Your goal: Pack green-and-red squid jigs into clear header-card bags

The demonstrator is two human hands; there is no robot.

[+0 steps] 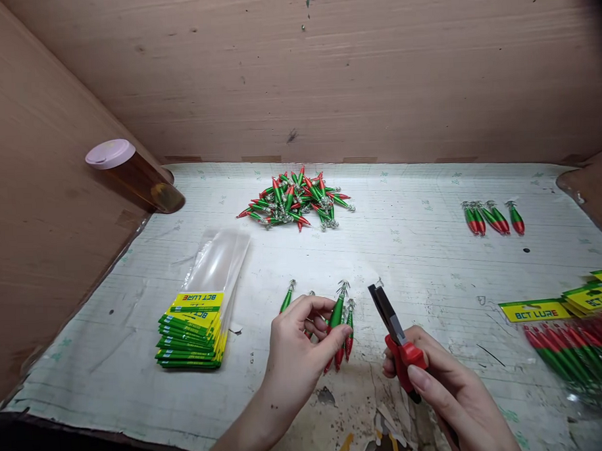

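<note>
My left hand (300,344) pinches a green and red squid jig (337,316) between thumb and fingers, its crown of metal hooks pointing up and away. Several more jigs lie on the table around that hand, among them a green one (287,297) just past the knuckles and a red-tipped one (350,332) to the right; some are partly hidden by my fingers. In my right hand (439,378) is a pair of pliers (396,340) with red handles and dark jaws. The jaws point up and left, apart from the held jig, and look closed or nearly so.
A heap of jigs (293,203) lies at the back middle. Clear bags with yellow-green headers (191,331) are stacked at left, near a lidded bottle of brown liquid (146,181). Several jigs (493,217) sit at back right; filled lure packs (566,348) lie at right. Wooden walls (326,86) surround the table.
</note>
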